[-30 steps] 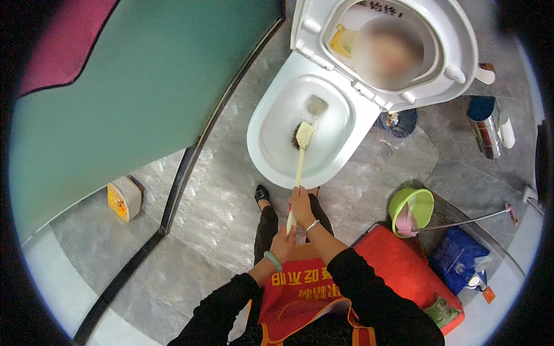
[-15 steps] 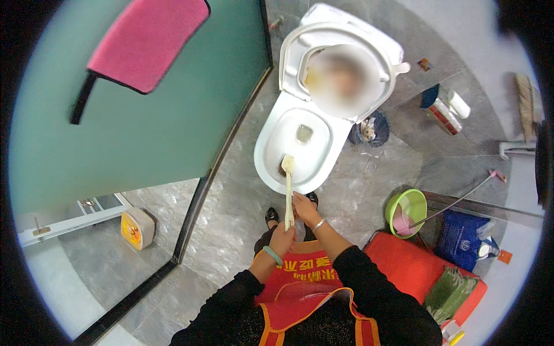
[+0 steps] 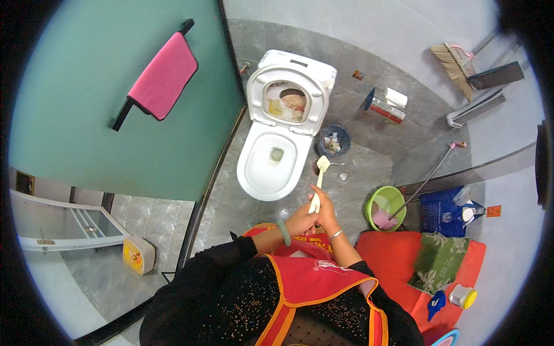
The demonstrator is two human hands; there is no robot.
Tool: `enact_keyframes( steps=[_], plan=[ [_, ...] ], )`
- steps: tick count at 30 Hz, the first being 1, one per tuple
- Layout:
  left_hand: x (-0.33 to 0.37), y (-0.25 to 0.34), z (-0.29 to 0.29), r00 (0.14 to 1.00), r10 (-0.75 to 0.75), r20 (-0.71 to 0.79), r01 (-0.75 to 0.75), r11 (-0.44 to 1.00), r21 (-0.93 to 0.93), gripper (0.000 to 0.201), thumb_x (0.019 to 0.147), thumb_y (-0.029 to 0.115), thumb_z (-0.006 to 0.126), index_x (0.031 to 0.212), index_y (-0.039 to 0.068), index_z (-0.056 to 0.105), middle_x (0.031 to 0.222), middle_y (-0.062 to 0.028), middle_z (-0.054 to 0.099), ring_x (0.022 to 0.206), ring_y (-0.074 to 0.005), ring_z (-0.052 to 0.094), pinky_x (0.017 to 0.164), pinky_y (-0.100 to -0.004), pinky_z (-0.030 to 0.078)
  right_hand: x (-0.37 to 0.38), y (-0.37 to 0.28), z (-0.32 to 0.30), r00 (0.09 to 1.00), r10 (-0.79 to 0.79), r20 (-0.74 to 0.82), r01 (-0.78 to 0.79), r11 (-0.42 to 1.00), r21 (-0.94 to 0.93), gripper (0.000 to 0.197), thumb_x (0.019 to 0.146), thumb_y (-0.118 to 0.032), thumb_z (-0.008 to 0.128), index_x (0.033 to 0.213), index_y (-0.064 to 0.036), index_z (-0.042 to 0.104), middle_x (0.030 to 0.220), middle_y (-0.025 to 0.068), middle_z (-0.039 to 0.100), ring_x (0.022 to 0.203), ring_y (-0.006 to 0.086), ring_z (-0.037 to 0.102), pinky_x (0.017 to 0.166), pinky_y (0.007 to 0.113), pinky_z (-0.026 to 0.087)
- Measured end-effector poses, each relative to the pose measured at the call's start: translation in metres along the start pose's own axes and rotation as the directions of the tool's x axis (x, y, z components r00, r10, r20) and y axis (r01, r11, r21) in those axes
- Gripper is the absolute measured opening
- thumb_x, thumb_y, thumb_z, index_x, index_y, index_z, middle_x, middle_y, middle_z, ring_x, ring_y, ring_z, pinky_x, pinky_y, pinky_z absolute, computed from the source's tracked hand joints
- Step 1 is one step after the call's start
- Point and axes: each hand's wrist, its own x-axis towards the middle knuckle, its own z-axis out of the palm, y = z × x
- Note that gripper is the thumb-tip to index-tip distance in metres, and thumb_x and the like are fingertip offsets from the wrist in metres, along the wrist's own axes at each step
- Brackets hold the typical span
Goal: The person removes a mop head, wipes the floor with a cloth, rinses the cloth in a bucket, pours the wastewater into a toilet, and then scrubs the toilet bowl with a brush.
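My right hand (image 3: 326, 209) is closed round the pale cream handle of a toilet brush (image 3: 318, 187). Against it, my left hand (image 3: 301, 220) is closed at the handle's lower end, its fingertips partly hidden. The brush head points away from me, with dark bristles just showing at one side. It is held over the floor, right of the toilet bowl and in front of the waste bin (image 3: 346, 143). To the left of the brush stands the white toilet (image 3: 245, 167), seat and lid raised, a little water at the bottom of its bowl.
A green glass door (image 3: 69, 115) with a pink towel (image 3: 164, 78) stands at left. At right are a lime-green bucket (image 3: 370, 202) with a mop (image 3: 424, 181), a blue bag (image 3: 441, 213) and a red-covered surface (image 3: 384, 259). A broom (image 3: 453, 69) hangs on the wall.
The brush has come out of the toilet bowl and moved right, over the floor. Both hands have moved right with it and are closer together. The view has shifted.
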Motion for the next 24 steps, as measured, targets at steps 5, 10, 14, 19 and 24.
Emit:
enact_keyframes(
  steps=[5,10,14,19,24],
  plan=[
    [0.074,0.019,0.061,0.990,0.137,0.039,-0.139,0.990,0.030,0.035,0.080,0.010,0.045,0.113,0.002,0.037,0.080,-0.0067,0.051,0.058,-0.0124,0.053,0.040,-0.0229,0.042,0.010,0.012,-0.093,0.994,0.027,-0.107,-0.052,0.967,-0.247,0.042,0.079,-0.009,0.049,0.119,-0.0176,0.048,0.092,0.0119,0.050,0.079,0.0241,0.055,0.069,0.032,0.044],
    [0.143,0.059,0.107,0.976,0.189,0.105,-0.194,0.980,0.036,0.032,0.083,0.017,0.041,0.112,0.004,0.039,0.081,-0.0058,0.052,0.058,-0.0121,0.053,0.042,-0.0231,0.043,0.045,0.021,-0.176,0.976,-0.067,-0.207,0.051,0.996,-0.078,0.031,0.078,-0.011,0.050,0.109,-0.0104,0.053,0.099,0.0107,0.048,0.079,0.0219,0.053,0.069,0.031,0.044],
    [0.192,0.094,0.124,0.953,0.281,0.114,-0.280,0.960,-0.024,0.034,0.090,0.027,0.035,0.115,0.006,0.040,0.082,-0.0045,0.054,0.060,-0.0118,0.054,0.044,-0.0230,0.044,0.101,0.045,-0.224,0.961,-0.100,-0.257,0.169,0.950,0.262,0.025,0.075,-0.006,0.052,0.100,-0.0060,0.059,0.098,0.0109,0.049,0.085,0.0216,0.052,0.074,0.027,0.043],
    [0.254,0.118,0.099,0.916,0.389,-0.101,-0.381,0.920,0.090,0.042,0.092,0.028,0.036,0.129,0.009,0.033,0.095,-0.0052,0.052,0.074,-0.0104,0.054,0.056,-0.0213,0.045,0.170,0.007,-0.271,0.815,-0.461,-0.351,0.411,0.887,-0.209,0.023,0.071,0.000,0.061,0.093,-0.0055,0.061,0.093,0.0127,0.054,0.087,0.0256,0.055,0.075,0.030,0.044],
    [0.363,0.134,0.055,0.701,0.702,-0.125,-0.591,0.670,0.449,0.067,0.074,-0.012,0.045,0.134,0.007,0.023,0.130,-0.0160,0.027,0.092,-0.0205,0.054,0.072,-0.0277,0.048,0.260,0.008,-0.284,0.853,-0.393,-0.343,0.410,0.912,-0.023,0.014,0.080,-0.007,0.060,0.093,-0.0046,0.060,0.089,0.0051,0.056,0.078,0.0142,0.057,0.070,0.026,0.046]
  ],
)
